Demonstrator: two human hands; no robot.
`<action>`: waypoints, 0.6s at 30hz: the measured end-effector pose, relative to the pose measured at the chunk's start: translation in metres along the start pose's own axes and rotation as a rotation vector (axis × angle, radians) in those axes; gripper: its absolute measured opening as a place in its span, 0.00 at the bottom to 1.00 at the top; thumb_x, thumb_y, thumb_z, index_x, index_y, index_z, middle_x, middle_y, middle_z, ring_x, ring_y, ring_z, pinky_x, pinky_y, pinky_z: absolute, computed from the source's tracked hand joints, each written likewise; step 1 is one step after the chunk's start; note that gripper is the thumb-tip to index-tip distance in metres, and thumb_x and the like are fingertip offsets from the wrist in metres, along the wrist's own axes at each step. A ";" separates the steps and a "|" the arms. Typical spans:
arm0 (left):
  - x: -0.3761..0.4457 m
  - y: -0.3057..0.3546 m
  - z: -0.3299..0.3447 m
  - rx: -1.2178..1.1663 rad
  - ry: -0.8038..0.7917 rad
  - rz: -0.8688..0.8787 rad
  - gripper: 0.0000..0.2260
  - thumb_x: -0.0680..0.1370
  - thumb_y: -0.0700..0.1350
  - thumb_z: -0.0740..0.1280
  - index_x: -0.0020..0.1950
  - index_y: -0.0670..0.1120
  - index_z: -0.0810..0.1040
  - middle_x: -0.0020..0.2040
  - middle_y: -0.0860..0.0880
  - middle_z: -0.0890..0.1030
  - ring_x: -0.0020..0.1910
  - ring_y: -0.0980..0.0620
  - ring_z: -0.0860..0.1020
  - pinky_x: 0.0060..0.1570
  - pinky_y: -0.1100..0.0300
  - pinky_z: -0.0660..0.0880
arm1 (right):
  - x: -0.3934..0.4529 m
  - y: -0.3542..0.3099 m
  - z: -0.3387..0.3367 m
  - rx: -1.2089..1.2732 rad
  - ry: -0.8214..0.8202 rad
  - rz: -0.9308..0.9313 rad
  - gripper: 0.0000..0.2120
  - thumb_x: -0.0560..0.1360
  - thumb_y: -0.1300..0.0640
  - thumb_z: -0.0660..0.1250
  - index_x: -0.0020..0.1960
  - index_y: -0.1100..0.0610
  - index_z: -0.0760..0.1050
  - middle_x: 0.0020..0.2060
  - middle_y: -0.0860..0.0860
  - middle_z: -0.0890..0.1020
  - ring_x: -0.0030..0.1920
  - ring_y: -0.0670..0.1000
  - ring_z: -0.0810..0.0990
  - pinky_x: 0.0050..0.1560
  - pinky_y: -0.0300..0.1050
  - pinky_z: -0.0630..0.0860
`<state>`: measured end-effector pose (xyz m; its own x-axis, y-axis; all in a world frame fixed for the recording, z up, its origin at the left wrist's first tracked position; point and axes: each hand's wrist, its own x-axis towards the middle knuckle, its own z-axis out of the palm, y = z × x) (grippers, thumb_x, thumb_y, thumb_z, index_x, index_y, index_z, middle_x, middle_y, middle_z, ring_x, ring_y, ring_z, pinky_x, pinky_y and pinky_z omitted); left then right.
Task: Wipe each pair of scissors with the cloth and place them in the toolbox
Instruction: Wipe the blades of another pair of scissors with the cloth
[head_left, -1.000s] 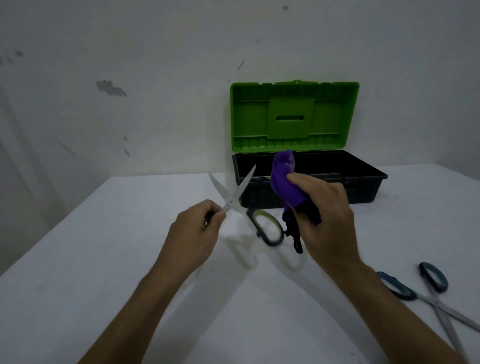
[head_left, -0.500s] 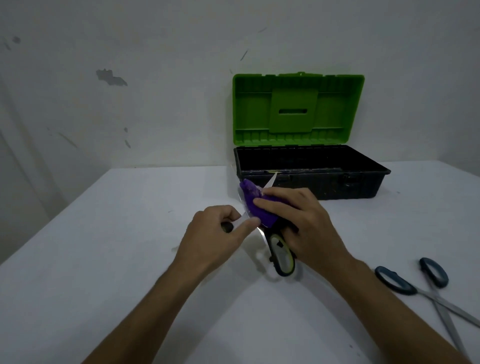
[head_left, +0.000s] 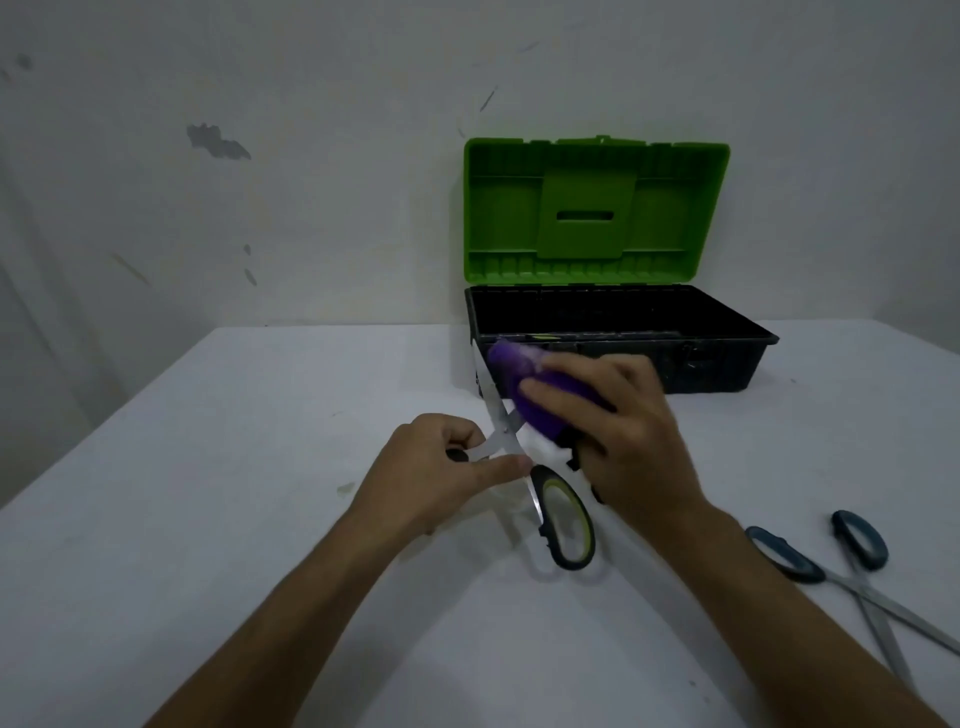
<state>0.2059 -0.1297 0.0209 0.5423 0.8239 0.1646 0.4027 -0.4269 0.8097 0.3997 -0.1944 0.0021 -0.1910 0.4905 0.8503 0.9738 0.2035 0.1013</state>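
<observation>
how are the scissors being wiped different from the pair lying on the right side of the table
The green-handled scissors are held by the left hand while the right hand rubs the purple cloth on a blade; the blue-handled scissors lie untouched on the table. Both are spread open, outside the toolbox.

Stood at the back of the table (head_left: 260, 519), against the wall (head_left: 311, 156) and right of centre: the toolbox (head_left: 717, 364), lid (head_left: 597, 208) raised upright behind its tray. Lay before the toolbox, near the table's middle: the held scissors (head_left: 561, 519), blades spread and pointing toward the box, one handle loop nearest the viewer. Gripped the other handle from the left: the left hand (head_left: 441, 478). Pressed over one blade from the right, between scissors and toolbox: the right hand (head_left: 623, 431) with the cloth (head_left: 530, 395). Lay well apart at the near right: a second pair of scissors (head_left: 852, 577), open, handles toward the centre, blades running off the right edge.
</observation>
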 end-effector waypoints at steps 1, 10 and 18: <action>0.000 -0.001 -0.003 0.021 -0.003 0.016 0.22 0.67 0.62 0.75 0.32 0.44 0.75 0.24 0.54 0.70 0.21 0.58 0.66 0.24 0.62 0.65 | -0.002 -0.004 0.004 0.010 -0.045 -0.061 0.20 0.72 0.66 0.67 0.63 0.56 0.79 0.63 0.54 0.78 0.55 0.58 0.71 0.52 0.44 0.74; -0.002 0.001 -0.005 0.128 -0.038 0.087 0.22 0.67 0.62 0.75 0.28 0.48 0.71 0.21 0.56 0.66 0.22 0.57 0.64 0.26 0.63 0.62 | -0.004 0.023 -0.008 -0.082 0.093 0.200 0.26 0.69 0.72 0.69 0.65 0.58 0.77 0.64 0.58 0.75 0.58 0.60 0.70 0.57 0.41 0.69; 0.001 -0.007 -0.015 0.219 0.016 0.138 0.24 0.66 0.64 0.74 0.30 0.44 0.73 0.25 0.53 0.68 0.25 0.56 0.64 0.29 0.61 0.62 | -0.005 0.015 0.011 -0.030 -0.013 0.081 0.26 0.69 0.71 0.69 0.65 0.56 0.76 0.64 0.55 0.75 0.57 0.60 0.71 0.54 0.43 0.72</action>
<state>0.1929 -0.1200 0.0240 0.5918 0.7576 0.2753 0.4773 -0.6046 0.6377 0.4141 -0.1841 -0.0065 -0.1131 0.5149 0.8497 0.9893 0.1375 0.0483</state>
